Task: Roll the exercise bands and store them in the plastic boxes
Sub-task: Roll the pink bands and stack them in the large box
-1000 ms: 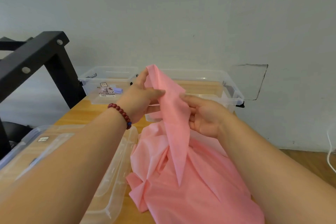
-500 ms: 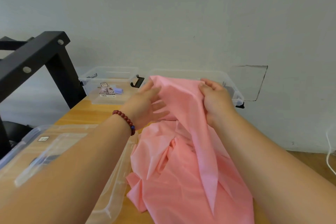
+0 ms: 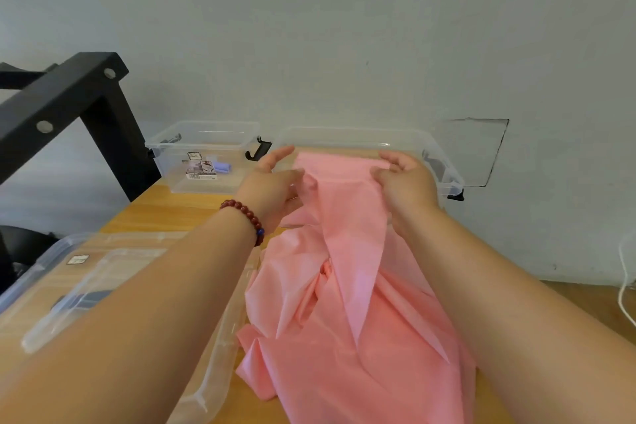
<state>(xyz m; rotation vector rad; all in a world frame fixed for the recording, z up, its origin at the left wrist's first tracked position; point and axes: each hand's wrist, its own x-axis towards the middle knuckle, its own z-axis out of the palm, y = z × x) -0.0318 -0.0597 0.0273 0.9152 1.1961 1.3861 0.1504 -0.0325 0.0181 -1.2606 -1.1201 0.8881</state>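
A wide pink exercise band [image 3: 347, 303] lies crumpled on the wooden table, with one end lifted. My left hand [image 3: 275, 189], with a red bead bracelet on its wrist, pinches the left corner of that lifted end. My right hand [image 3: 406, 186] grips the right corner, and the edge is stretched flat between them. Behind the hands stands a clear plastic box [image 3: 444, 165]. A smaller clear box [image 3: 206, 162] with a label and a small purple item inside stands at the back left.
Clear plastic lids [image 3: 113, 279] lie on the table [image 3: 165, 213] at the near left, under my left forearm. A black metal frame [image 3: 69, 103] rises at the left. A grey wall is close behind the boxes, and a white cable [image 3: 624, 286] hangs at the right.
The band's end was bunched between my hands a second ago. Both hands have moved apart and spread its edge flat; my right hand shifted right to the far corner.
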